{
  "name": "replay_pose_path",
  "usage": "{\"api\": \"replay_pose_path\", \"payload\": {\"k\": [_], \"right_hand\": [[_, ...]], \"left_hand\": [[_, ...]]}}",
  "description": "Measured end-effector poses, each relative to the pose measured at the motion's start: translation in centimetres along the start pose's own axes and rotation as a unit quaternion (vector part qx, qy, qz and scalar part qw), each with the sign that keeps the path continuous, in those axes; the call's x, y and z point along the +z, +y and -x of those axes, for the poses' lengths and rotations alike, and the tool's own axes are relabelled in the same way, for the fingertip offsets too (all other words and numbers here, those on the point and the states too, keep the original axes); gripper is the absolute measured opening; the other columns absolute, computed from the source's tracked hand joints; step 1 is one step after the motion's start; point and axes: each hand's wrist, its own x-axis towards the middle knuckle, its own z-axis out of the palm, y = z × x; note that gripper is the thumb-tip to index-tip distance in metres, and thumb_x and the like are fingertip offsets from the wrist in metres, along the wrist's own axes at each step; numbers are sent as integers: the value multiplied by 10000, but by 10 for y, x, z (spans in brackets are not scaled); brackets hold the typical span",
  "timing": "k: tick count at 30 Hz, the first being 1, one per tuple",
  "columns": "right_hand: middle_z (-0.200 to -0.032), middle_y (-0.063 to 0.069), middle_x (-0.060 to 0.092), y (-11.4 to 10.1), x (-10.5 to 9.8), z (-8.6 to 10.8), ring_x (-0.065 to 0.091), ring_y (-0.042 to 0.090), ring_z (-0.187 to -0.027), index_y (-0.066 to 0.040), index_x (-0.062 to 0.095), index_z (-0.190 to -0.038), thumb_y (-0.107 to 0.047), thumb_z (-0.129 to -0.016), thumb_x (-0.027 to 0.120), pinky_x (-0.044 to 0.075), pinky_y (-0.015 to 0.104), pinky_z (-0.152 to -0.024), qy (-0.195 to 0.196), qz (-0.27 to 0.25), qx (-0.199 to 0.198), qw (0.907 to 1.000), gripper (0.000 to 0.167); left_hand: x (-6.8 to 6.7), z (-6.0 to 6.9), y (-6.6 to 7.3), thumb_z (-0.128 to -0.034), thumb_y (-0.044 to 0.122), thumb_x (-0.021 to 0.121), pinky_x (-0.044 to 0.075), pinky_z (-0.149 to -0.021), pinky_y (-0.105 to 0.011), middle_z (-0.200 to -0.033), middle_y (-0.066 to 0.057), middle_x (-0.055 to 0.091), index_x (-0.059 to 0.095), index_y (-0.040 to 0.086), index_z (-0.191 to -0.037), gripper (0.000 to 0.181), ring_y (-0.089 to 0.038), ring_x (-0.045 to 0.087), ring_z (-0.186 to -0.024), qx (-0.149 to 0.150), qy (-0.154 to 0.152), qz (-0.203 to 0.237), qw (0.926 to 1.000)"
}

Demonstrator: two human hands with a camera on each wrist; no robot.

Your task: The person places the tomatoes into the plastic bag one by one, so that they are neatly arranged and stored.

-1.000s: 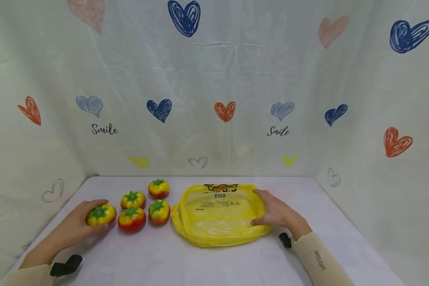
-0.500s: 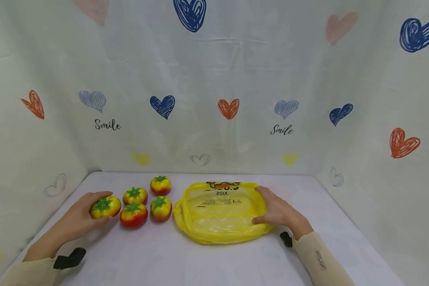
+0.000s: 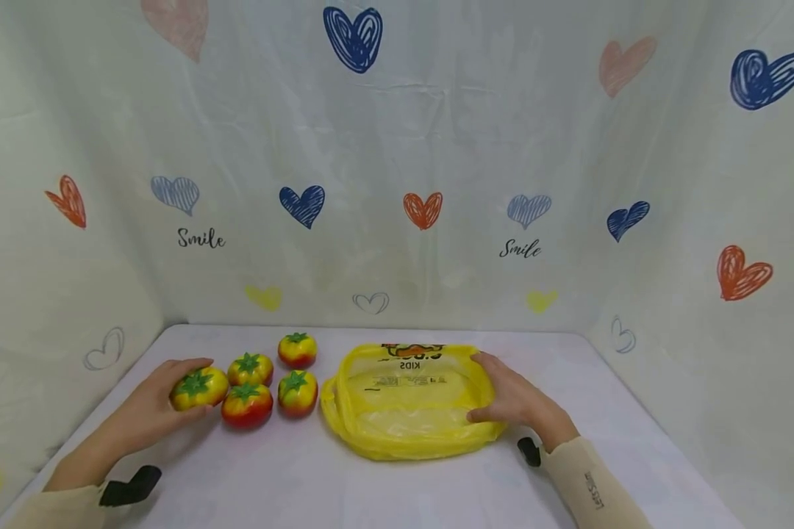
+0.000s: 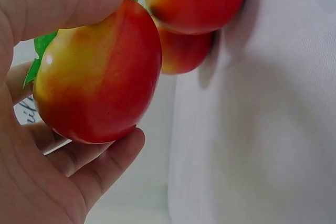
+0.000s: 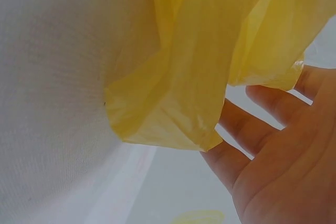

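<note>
My left hand (image 3: 154, 405) holds a yellow-and-red toy tomato (image 3: 198, 389) with a green leafy top, thumb on one side and fingers on the other. In the left wrist view this tomato (image 4: 100, 77) appears off the table, its shadow apart from it. Just right of it sit several similar tomatoes (image 3: 247, 406). A flattened yellow plastic bag (image 3: 406, 400) with printed lettering lies in the middle of the table. Spread over its right edge, my right hand (image 3: 517, 393) touches the bag; the right wrist view shows fairly straight fingers (image 5: 247, 127) against the yellow plastic (image 5: 173, 103).
A white-covered table (image 3: 397, 496) carries everything. Behind and at both sides hangs a pale curtain (image 3: 397, 272) printed with hearts and "Smile". The rearmost tomato (image 3: 297, 350) stands close to the bag's left side. Black straps show at both wrists.
My left hand, with its tomato, has shifted slightly right toward the other tomatoes. The right hand and the bag stay about where they were; the head view has tilted a little.
</note>
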Motion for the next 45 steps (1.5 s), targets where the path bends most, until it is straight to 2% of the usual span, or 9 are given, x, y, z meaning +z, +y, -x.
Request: {"api": "replay_pose_path", "payload": {"k": [5,12,17,27,33,45], "right_hand": [[-1542,55,275,-1,5,1,300,294,-1381,-192,315,-1483,-467,-620,850,280,532,-1084,8,25,5,10000,1052],[-1545,31,268,-4,6,0,309,275,-1378,-207,313,-1484,-451,-632,846,294,519,-1081,5,136,-29,9999,1034],[-1544,33,268,-5,6,-2,315,273,-1374,-212,314,-1481,-454,-632,847,296,517,-1081,-15,171,-6,9999,1032],[-1542,51,272,-4,4,1,318,284,-1371,-196,313,-1483,-442,-634,851,294,520,-1081,-31,219,18,9998,1036],[-1539,56,277,-5,1,1,323,288,-1366,-190,320,-1477,-427,-638,854,291,522,-1082,4,216,-44,9998,1023],[-1542,51,271,-1,-4,2,305,291,-1376,-194,313,-1483,-399,-647,856,282,531,-1084,-51,157,-7,9999,1018]], "left_hand": [[0,2,0,-759,278,802,412,-851,-642,-1203,-221,491,487,36,-1315,683,-385,487,-1042,-99,-70,-49,9999],[-1,4,1,-754,260,809,413,-856,-641,-1187,-210,498,495,35,-1309,676,-382,495,-1040,17,27,-61,10000],[1,4,6,-757,296,810,412,-864,-650,-1202,-201,482,486,48,-1323,697,-383,491,-1050,3,-25,-33,10000],[4,-2,18,-745,261,820,416,-866,-635,-1185,-175,491,505,54,-1301,672,-372,505,-1043,386,147,13,9991],[5,-4,26,-751,259,818,427,-859,-635,-1187,-166,488,510,62,-1300,659,-370,514,-1039,470,203,60,9987],[11,-11,45,-782,329,791,466,-863,-595,-1232,-137,466,488,103,-1341,675,-348,513,-1065,238,-130,95,9996]]}}
